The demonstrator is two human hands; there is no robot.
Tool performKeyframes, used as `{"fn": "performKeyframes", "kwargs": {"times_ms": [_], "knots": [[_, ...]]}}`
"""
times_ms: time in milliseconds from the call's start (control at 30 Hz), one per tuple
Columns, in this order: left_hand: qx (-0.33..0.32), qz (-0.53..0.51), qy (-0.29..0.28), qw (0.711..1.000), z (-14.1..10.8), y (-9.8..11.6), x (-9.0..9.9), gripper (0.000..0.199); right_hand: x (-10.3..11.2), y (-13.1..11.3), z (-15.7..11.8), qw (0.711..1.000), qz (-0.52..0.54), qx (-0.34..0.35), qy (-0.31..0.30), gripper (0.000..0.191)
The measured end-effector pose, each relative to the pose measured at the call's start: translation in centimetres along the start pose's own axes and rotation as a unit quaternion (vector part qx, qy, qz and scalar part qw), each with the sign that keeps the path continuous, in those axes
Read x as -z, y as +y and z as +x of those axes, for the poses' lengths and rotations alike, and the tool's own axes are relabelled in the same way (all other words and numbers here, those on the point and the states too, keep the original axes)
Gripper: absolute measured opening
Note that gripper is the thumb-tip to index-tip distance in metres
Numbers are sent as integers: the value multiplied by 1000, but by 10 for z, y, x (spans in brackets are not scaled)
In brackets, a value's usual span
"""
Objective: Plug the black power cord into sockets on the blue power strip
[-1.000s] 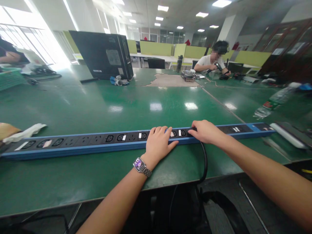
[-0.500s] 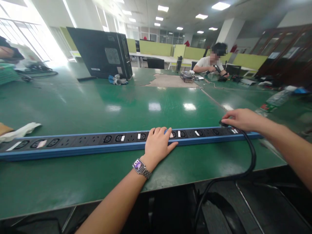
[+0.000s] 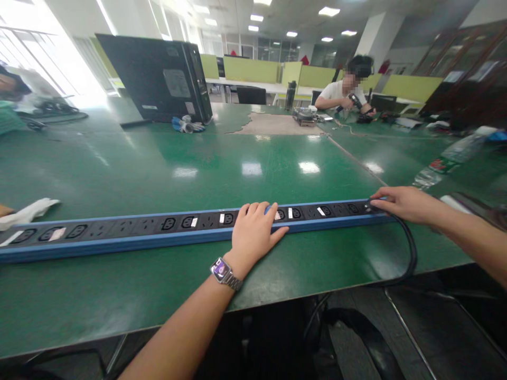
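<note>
A long power strip (image 3: 148, 226) with a blue frame and a row of black sockets lies across the table's near side. My left hand (image 3: 253, 227) is laid over its middle, fingers across the far edge and thumb by the near edge, gripping it from above. At the strip's right end, my right hand (image 3: 400, 203) pinches a black plug (image 3: 369, 207), held against the sockets. Fingers partly cover the plug, so I cannot tell how deep it sits. Its thick black cord (image 3: 412, 248) loops down over the table edge.
A black computer case (image 3: 158, 79) stands at the back left beside gloves (image 3: 187, 124). To the right lies a plastic bottle (image 3: 443, 161). White cloth (image 3: 31, 212) lies at the left. Another person (image 3: 340, 95) works across the green table (image 3: 222, 158).
My right hand has lowered the plug onto the strip's right end, and the cord has moved with it. The left hand stays on the strip. The view has shifted slightly.
</note>
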State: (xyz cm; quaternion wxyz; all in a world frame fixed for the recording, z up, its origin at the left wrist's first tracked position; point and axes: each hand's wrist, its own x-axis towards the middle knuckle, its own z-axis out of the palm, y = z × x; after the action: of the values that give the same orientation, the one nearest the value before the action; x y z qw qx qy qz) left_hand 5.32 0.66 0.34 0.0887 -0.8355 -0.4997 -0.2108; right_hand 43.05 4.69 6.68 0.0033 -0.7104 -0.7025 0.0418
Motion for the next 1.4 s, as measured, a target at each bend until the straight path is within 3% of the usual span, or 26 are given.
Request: {"fn": "performKeyframes", "kwargs": {"times_ms": [100, 200, 267, 333, 433, 567, 767, 867, 967, 1033, 1133, 1200, 1267, 1333, 1400], "knots": [[2, 6, -3, 1000, 0, 0, 0, 54, -4, 1, 4, 998, -62, 29, 3, 24], [4, 7, -8, 1000, 1, 0, 0, 54, 11, -8, 4, 997, -66, 2, 44, 24], [1, 6, -8, 1000, 0, 0, -1, 54, 30, -26, 0, 993, -29, -20, 115, 25], [-1, 4, -4, 1000, 0, 0, -1, 55, 44, -57, -8, 989, 5, 9, 147, 27], [4, 0, 4, 1000, -1, 0, -1, 55, 42, -113, -15, 991, 21, 125, 35, 28], [0, -7, 5, 1000, -1, 0, 0, 54, 13, -156, -7, 992, -25, 119, 19, 28], [10, -22, 5, 1000, -3, -1, -1, 55, -13, -160, 0, 990, -79, 103, 51, 29], [22, -55, 11, 998, 0, 4, 1, 54, -21, -157, -4, 991, -52, 102, 67, 29], [7, -104, 17, 994, 11, 23, -1, 61, -28, -144, 1, 989, 65, 115, 70, 39], [-19, -131, 13, 991, 23, 43, -9, 64, -34, -132, 8, 975, 188, 87, 83, 52], [-22, -154, 3, 988, 43, 68, -19, 38, -49, -117, 20, 935, 317, 9, 162, 58], [-20, -200, 45, 979, 55, 74, -17, 26, -59, -114, 23, 927, 312, -14, 208, 54], [0, -277, 162, 947, 64, 67, -2, 26, -66, -116, 23, 934, 274, -22, 228, 50], [57, -340, 295, 891, 67, 48, 22, 29, -70, -119, 22, 938, 251, -26, 236, 48], [91, -354, 329, 871, 63, 20, 44, 34, -70, -122, 20, 936, 254, -28, 240, 49]]}}
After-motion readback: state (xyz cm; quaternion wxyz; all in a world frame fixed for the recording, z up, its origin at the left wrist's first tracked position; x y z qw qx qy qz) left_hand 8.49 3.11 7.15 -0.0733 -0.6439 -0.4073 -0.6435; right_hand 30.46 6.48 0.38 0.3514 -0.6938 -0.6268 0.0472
